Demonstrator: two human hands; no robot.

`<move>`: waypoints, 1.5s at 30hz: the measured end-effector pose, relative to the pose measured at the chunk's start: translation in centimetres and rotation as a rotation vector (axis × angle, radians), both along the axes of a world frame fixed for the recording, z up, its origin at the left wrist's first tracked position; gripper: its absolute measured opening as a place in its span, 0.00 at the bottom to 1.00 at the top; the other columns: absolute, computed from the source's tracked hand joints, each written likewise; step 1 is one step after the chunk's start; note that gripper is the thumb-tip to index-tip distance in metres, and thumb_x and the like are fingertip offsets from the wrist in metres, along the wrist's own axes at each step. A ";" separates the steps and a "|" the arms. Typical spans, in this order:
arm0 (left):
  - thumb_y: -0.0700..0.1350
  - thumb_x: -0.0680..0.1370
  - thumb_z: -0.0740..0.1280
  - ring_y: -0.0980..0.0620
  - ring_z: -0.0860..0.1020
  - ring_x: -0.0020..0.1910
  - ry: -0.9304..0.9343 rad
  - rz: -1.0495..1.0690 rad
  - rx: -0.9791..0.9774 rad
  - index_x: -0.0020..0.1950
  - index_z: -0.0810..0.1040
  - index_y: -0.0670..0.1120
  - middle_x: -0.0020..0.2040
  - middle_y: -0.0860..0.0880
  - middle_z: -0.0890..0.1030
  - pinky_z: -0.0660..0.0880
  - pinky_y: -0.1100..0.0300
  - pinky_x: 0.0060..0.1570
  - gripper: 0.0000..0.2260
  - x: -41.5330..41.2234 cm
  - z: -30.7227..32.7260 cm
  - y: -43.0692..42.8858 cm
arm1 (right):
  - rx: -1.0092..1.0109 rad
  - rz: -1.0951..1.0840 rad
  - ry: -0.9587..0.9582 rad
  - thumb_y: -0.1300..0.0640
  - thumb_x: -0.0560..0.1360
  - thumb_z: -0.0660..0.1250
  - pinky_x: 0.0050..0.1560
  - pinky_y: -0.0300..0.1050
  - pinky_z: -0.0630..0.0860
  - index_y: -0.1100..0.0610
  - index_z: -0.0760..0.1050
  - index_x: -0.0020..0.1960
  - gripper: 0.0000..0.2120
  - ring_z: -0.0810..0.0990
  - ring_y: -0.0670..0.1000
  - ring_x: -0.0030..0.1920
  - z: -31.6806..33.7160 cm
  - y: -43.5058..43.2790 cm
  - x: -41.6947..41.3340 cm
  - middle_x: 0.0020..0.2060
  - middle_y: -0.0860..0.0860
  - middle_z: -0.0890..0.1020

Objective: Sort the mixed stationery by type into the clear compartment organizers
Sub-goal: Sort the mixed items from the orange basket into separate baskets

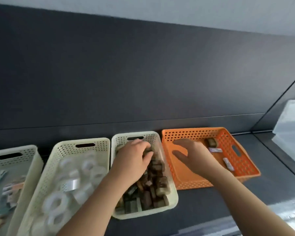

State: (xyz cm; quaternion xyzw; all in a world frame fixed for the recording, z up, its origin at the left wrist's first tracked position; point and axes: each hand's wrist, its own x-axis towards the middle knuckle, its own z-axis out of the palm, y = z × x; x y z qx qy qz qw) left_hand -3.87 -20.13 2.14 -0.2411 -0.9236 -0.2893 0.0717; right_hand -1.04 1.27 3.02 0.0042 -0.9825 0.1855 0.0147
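In the lower middle of the frame, my left hand (133, 157) is inside a cream basket (173, 201), with the fingers curled around some of its brown blocks (153, 189). My right hand (192, 155) hovers with spread fingers over the orange basket (191, 133) beside it.

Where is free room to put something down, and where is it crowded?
Free: orange basket floor, left of its three small items, below the right hand; dark table in front of that basket. Crowded: tape-roll basket and brown-block basket.
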 end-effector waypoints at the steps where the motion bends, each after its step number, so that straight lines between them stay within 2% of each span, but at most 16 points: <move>1: 0.52 0.79 0.62 0.57 0.74 0.55 -0.007 -0.033 -0.006 0.60 0.77 0.51 0.56 0.57 0.77 0.71 0.63 0.53 0.12 -0.1 -0.1 2.3 | 0.001 -0.043 -0.015 0.50 0.77 0.66 0.60 0.39 0.69 0.52 0.74 0.67 0.19 0.75 0.48 0.63 -0.1 2.6 0.5 0.64 0.46 0.77; 3: 0.52 0.79 0.63 0.57 0.75 0.53 -0.043 -0.097 -0.012 0.61 0.77 0.51 0.55 0.57 0.77 0.71 0.64 0.52 0.13 -0.4 -0.5 7.0 | -0.011 -0.140 -0.055 0.51 0.76 0.67 0.55 0.37 0.68 0.52 0.74 0.66 0.19 0.76 0.49 0.61 -0.5 7.6 1.4 0.63 0.47 0.78; 6: 0.52 0.78 0.64 0.57 0.75 0.56 -0.155 -0.189 -0.042 0.63 0.76 0.51 0.59 0.56 0.77 0.73 0.59 0.58 0.14 -1.1 -2.0 13.5 | -0.028 -0.220 -0.109 0.53 0.75 0.68 0.51 0.36 0.68 0.51 0.76 0.64 0.18 0.78 0.49 0.58 -1.3 13.7 2.3 0.61 0.46 0.79; 9: 0.52 0.77 0.68 0.54 0.75 0.58 -0.316 -0.274 -0.120 0.64 0.75 0.51 0.61 0.54 0.77 0.73 0.56 0.59 0.17 -1.8 -4.1 18.9 | -0.017 -0.207 -0.146 0.56 0.74 0.69 0.53 0.37 0.70 0.50 0.77 0.63 0.17 0.79 0.49 0.57 -2.5 18.0 2.3 0.60 0.47 0.80; 12: 0.53 0.75 0.70 0.52 0.76 0.57 -0.491 -0.320 -0.213 0.66 0.75 0.52 0.61 0.52 0.77 0.74 0.55 0.58 0.20 -2.2 -6.0 22.9 | 0.005 -0.132 -0.161 0.55 0.74 0.69 0.51 0.34 0.67 0.50 0.77 0.63 0.17 0.78 0.48 0.57 -3.8 20.4 1.8 0.58 0.47 0.80; 16: 0.56 0.71 0.73 0.51 0.74 0.60 -0.630 -0.359 -0.257 0.67 0.73 0.53 0.65 0.51 0.74 0.72 0.56 0.61 0.26 -2.3 -7.9 26.1 | 0.012 -0.039 -0.158 0.56 0.76 0.68 0.60 0.35 0.66 0.50 0.76 0.64 0.17 0.74 0.47 0.64 -4.5 22.0 1.3 0.62 0.45 0.78; 19: 0.56 0.70 0.74 0.50 0.71 0.63 -0.627 -0.351 -0.304 0.67 0.73 0.53 0.67 0.51 0.70 0.70 0.55 0.63 0.27 -2.7 -8.3 27.1 | 0.001 -0.002 -0.145 0.56 0.76 0.67 0.60 0.34 0.67 0.50 0.77 0.63 0.16 0.75 0.46 0.61 -4.6 22.7 0.9 0.61 0.45 0.79; 21: 0.55 0.70 0.74 0.49 0.72 0.63 -0.642 -0.304 -0.298 0.67 0.73 0.53 0.67 0.50 0.71 0.70 0.53 0.64 0.27 -3.3 -8.4 27.1 | 0.006 0.013 -0.140 0.55 0.76 0.67 0.57 0.34 0.69 0.49 0.76 0.63 0.15 0.77 0.45 0.57 -4.7 23.0 0.6 0.59 0.45 0.79; 24: 0.53 0.71 0.73 0.49 0.73 0.61 -0.659 -0.214 -0.287 0.67 0.73 0.53 0.65 0.49 0.72 0.71 0.54 0.62 0.25 -4.6 -8.2 26.1 | -0.005 0.011 -0.147 0.55 0.76 0.65 0.58 0.37 0.72 0.49 0.75 0.64 0.16 0.78 0.47 0.57 -5.2 23.0 -0.2 0.61 0.45 0.78; 27: 0.54 0.72 0.72 0.48 0.73 0.62 -0.651 -0.131 -0.292 0.69 0.71 0.52 0.65 0.50 0.73 0.71 0.54 0.61 0.27 -5.9 -7.9 24.4 | -0.057 -0.028 -0.165 0.55 0.77 0.63 0.51 0.42 0.79 0.49 0.73 0.66 0.17 0.82 0.50 0.51 -5.6 22.1 -1.4 0.62 0.46 0.76; 30: 0.53 0.73 0.71 0.48 0.72 0.65 -0.612 -0.076 -0.306 0.71 0.68 0.51 0.68 0.49 0.71 0.70 0.53 0.63 0.28 -6.4 -7.8 23.1 | -0.039 -0.043 -0.155 0.55 0.78 0.64 0.55 0.41 0.74 0.53 0.72 0.66 0.16 0.77 0.52 0.58 -6.3 20.9 -3.6 0.62 0.48 0.75; 33: 0.51 0.75 0.70 0.49 0.70 0.66 -0.575 -0.058 -0.299 0.73 0.66 0.50 0.70 0.50 0.69 0.69 0.57 0.63 0.28 -6.4 -7.8 22.0 | -0.029 -0.070 -0.185 0.55 0.78 0.64 0.58 0.45 0.72 0.56 0.71 0.66 0.17 0.74 0.54 0.60 -7.3 20.0 -5.6 0.65 0.52 0.72; 36: 0.48 0.74 0.71 0.51 0.71 0.63 -0.565 -0.053 -0.284 0.72 0.67 0.50 0.67 0.50 0.70 0.69 0.61 0.57 0.28 -6.2 -7.8 21.3 | 0.014 -0.109 -0.236 0.56 0.76 0.64 0.57 0.51 0.75 0.56 0.68 0.68 0.21 0.76 0.57 0.57 -8.5 19.6 -7.0 0.65 0.54 0.67; 39: 0.47 0.73 0.72 0.51 0.72 0.61 -0.561 -0.049 -0.280 0.71 0.68 0.49 0.65 0.51 0.70 0.70 0.61 0.56 0.28 -5.9 -7.9 20.8 | 0.038 -0.103 -0.264 0.57 0.73 0.67 0.52 0.52 0.77 0.55 0.73 0.62 0.18 0.78 0.57 0.50 -9.3 19.1 -7.5 0.60 0.54 0.68; 42: 0.46 0.71 0.72 0.53 0.74 0.54 -0.543 -0.039 -0.252 0.64 0.73 0.51 0.59 0.52 0.74 0.74 0.61 0.52 0.22 -5.4 -7.3 20.3 | 0.035 -0.065 -0.267 0.54 0.73 0.68 0.52 0.48 0.76 0.54 0.72 0.63 0.19 0.77 0.56 0.54 -9.6 18.5 -7.6 0.57 0.53 0.72; 45: 0.47 0.71 0.72 0.57 0.76 0.44 -0.514 -0.005 -0.177 0.58 0.75 0.53 0.49 0.55 0.77 0.76 0.61 0.41 0.17 -4.7 -6.1 19.2 | -0.013 -0.011 -0.243 0.48 0.74 0.68 0.53 0.46 0.73 0.53 0.72 0.63 0.19 0.74 0.54 0.55 -9.0 17.8 -7.2 0.56 0.52 0.75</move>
